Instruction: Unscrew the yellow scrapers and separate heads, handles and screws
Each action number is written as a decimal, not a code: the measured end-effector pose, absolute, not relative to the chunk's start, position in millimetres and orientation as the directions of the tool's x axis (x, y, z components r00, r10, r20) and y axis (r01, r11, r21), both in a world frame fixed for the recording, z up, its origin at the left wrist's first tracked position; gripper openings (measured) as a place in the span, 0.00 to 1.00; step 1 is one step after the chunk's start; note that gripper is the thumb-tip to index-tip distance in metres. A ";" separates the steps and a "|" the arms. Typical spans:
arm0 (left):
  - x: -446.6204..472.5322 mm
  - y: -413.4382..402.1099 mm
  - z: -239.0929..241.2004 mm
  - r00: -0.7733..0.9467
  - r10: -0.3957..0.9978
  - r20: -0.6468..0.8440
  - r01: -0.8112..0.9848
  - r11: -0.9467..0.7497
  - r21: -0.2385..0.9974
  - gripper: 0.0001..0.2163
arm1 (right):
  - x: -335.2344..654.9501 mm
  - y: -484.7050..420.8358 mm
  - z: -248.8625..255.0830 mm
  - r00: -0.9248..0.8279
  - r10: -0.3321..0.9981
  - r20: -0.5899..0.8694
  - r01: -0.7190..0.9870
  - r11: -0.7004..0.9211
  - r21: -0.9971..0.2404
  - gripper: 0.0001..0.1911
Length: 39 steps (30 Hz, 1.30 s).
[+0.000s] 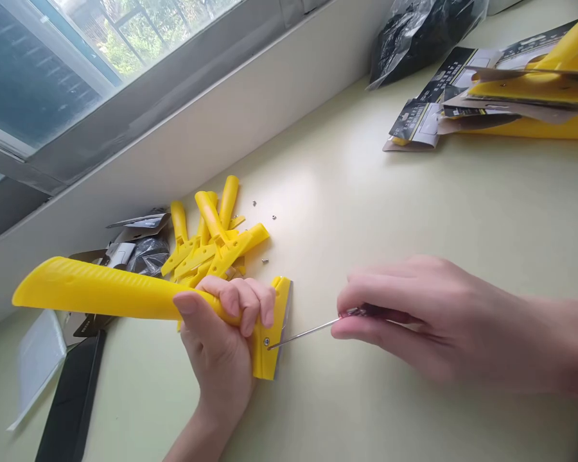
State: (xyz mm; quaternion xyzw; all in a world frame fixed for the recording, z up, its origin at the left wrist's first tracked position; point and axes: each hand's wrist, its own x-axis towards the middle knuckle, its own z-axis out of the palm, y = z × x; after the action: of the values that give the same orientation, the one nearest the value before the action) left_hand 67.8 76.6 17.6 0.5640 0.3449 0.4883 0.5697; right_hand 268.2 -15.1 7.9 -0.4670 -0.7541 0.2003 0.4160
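Note:
My left hand (226, 333) is wrapped round a yellow scraper (110, 289), near where the handle meets the head. The handle points left, and a thin metal blade (286, 321) runs along the head's right edge. A screw (266, 341) sits in the head below my fingers. Pinched in my right hand (414, 321) is a thin screwdriver (311, 332); its grip is mostly hidden by my fingers. The shaft reaches left across the blade, with its tip at the head close beside the screw. I cannot tell whether the tip touches.
Behind my left hand lies a pile of yellow scraper parts (212, 237), with several loose screws (264, 261) nearby. Carded scrapers (525, 96) and a black plastic bag (424, 38) stand at the back right. A black flat object (72, 398) and a clear sleeve (41, 359) lie at left.

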 end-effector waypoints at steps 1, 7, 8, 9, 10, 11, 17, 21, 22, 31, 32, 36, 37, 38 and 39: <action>67.9 76.5 17.4 0.287 0.944 0.163 -0.164 -0.119 0.979 0.28 | 267.8 -15.8 7.7 -0.223 0.867 0.446 0.544 0.490 -0.681 0.11; 68.3 74.2 18.1 0.299 0.936 0.187 -0.152 -0.146 0.977 0.27 | 265.3 -16.8 5.0 -0.220 0.860 0.461 0.568 0.497 -0.656 0.12; 68.3 73.9 18.3 0.299 0.935 0.188 -0.151 -0.149 0.977 0.27 | 265.2 -16.7 4.8 -0.222 0.859 0.462 0.569 0.498 -0.654 0.12; 68.4 73.7 18.3 0.300 0.935 0.188 -0.148 -0.149 0.978 0.27 | 265.0 -16.7 4.7 -0.222 0.860 0.460 0.571 0.497 -0.653 0.13; 68.4 73.7 18.2 0.299 0.935 0.190 -0.146 -0.152 0.978 0.27 | 265.0 -16.7 4.8 -0.222 0.860 0.459 0.573 0.496 -0.652 0.13; 68.4 73.8 17.9 0.300 0.934 0.193 -0.145 -0.156 0.977 0.27 | 264.9 -16.7 4.9 -0.221 0.862 0.455 0.577 0.492 -0.652 0.13; 67.9 75.1 15.4 0.297 0.932 0.210 -0.134 -0.177 0.975 0.27 | 264.6 -18.0 5.4 -0.227 0.889 0.397 0.602 0.448 -0.661 0.15; 69.1 74.8 15.6 0.283 0.933 0.222 -0.108 -0.198 0.974 0.27 | 262.1 -21.5 6.3 -0.211 0.923 0.321 0.624 0.380 -0.683 0.17; 69.6 74.5 15.9 0.275 0.935 0.223 -0.106 -0.201 0.974 0.27 | 260.5 -22.9 7.3 -0.199 0.937 0.288 0.632 0.347 -0.693 0.18; 61.9 75.9 28.1 0.174 0.930 0.324 -0.125 -0.305 0.944 0.26 | 239.3 -17.6 26.5 -0.198 0.952 -0.234 0.215 -0.190 -0.958 0.19; 59.9 76.7 29.9 0.169 0.923 0.346 -0.128 -0.327 0.936 0.26 | 238.1 -14.6 28.0 -0.250 0.912 -0.324 0.098 -0.309 -0.946 0.18; 55.5 78.4 34.1 0.161 0.888 0.431 -0.119 -0.416 0.902 0.26 | 236.3 -6.6 31.0 -0.473 0.767 -0.433 -0.134 -0.549 -0.825 0.17; 55.3 78.4 34.2 0.160 0.881 0.445 -0.116 -0.430 0.895 0.26 | 236.0 -6.2 31.4 -0.454 0.793 -0.407 -0.097 -0.498 -0.862 0.17; 55.3 78.3 34.0 0.158 0.879 0.450 -0.115 -0.436 0.892 0.26 | 235.7 -6.4 31.6 -0.396 0.848 -0.352 -0.013 -0.389 -0.921 0.17; 55.5 78.1 33.5 0.155 0.880 0.449 -0.116 -0.435 0.893 0.26 | 235.4 -7.0 31.8 -0.323 0.913 -0.251 0.115 -0.225 -0.967 0.17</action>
State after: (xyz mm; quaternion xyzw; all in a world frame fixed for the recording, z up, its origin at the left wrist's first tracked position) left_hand 55.5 78.1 33.5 0.6237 0.3061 0.5733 0.4343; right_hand 235.4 -7.0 31.8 -0.4834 -0.5314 0.6156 0.3240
